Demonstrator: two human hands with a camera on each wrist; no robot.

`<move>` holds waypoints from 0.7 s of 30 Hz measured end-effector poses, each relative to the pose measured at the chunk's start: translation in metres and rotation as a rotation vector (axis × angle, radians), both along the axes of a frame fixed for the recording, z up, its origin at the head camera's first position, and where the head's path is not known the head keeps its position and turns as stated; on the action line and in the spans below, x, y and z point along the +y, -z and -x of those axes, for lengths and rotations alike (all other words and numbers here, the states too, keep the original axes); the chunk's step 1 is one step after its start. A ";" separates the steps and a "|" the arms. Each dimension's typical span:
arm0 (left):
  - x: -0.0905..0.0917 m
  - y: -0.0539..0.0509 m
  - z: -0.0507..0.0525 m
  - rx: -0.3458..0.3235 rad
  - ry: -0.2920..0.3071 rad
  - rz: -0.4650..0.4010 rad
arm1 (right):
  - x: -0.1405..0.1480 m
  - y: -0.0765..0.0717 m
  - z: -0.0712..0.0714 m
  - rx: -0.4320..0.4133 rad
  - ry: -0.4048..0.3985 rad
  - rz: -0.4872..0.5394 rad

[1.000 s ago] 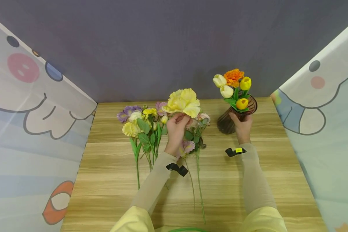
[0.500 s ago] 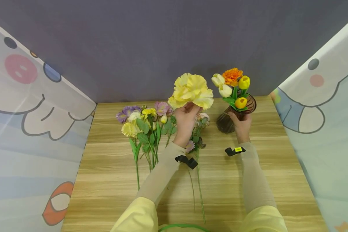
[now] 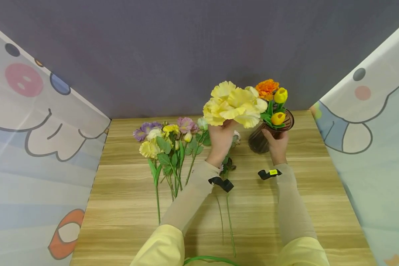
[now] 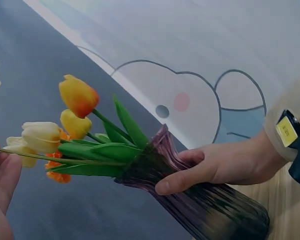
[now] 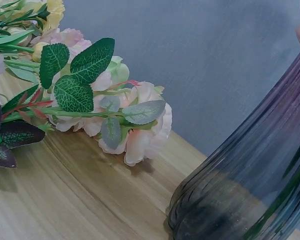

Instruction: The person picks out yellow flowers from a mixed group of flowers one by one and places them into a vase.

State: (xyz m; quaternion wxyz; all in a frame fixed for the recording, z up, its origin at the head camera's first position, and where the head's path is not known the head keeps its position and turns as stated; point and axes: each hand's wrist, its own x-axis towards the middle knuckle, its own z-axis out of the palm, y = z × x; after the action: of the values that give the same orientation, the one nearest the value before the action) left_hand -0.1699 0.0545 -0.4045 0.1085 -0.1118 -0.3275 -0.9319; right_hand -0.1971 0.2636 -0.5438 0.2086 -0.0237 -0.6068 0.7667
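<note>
My left hand (image 3: 221, 138) pinches the stem (image 4: 85, 161) of a large yellow ruffled flower (image 3: 232, 105) just under its bloom. In the left wrist view, that thin stem runs to the mouth of a purplish ribbed glass vase (image 4: 215, 210) among the green leaves. My right hand (image 3: 278, 146) grips the vase near its rim, thumb on the near side. Yellow tulips (image 3: 280, 95), an orange ruffled flower (image 3: 267, 88) and white tulips (image 4: 41, 137) stand in the vase. The yellow bloom partly covers the white tulips in the head view.
Several cut flowers lie left on the wooden table (image 3: 119, 207), among them a purple one (image 3: 146, 130) and a pale yellow one (image 3: 149, 149). Pale pink blooms (image 5: 145, 125) with leafy stems lie beside the vase. A dark grey wall (image 3: 173, 55) stands behind.
My left hand has lifted the yellow flower off the pile and carried it right, up to the flowers in the vase. The right hand keeps its grip on the vase.
</note>
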 end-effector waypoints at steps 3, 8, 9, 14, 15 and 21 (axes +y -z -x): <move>0.003 0.003 0.006 0.084 -0.116 0.243 | 0.000 0.000 0.001 0.004 0.001 0.004; 0.009 0.005 0.014 0.021 -0.057 0.343 | -0.001 -0.001 0.001 0.024 -0.018 0.024; 0.011 0.005 0.015 -0.005 -0.040 0.364 | 0.000 0.000 0.002 0.028 -0.022 0.032; 0.019 0.011 0.020 -0.172 0.050 0.461 | 0.000 0.000 0.002 0.034 -0.020 0.027; 0.021 0.013 0.021 -0.203 0.071 0.466 | 0.000 0.000 0.002 0.032 -0.016 0.023; 0.036 0.022 0.028 -0.319 0.112 0.562 | 0.000 0.000 0.003 0.034 -0.011 0.026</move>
State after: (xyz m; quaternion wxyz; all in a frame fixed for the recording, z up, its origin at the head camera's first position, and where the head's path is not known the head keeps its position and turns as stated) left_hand -0.1978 0.0901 -0.4263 -0.0308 -0.0077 -0.5783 -0.8152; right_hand -0.1999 0.2641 -0.5443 0.2143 -0.0102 -0.5931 0.7760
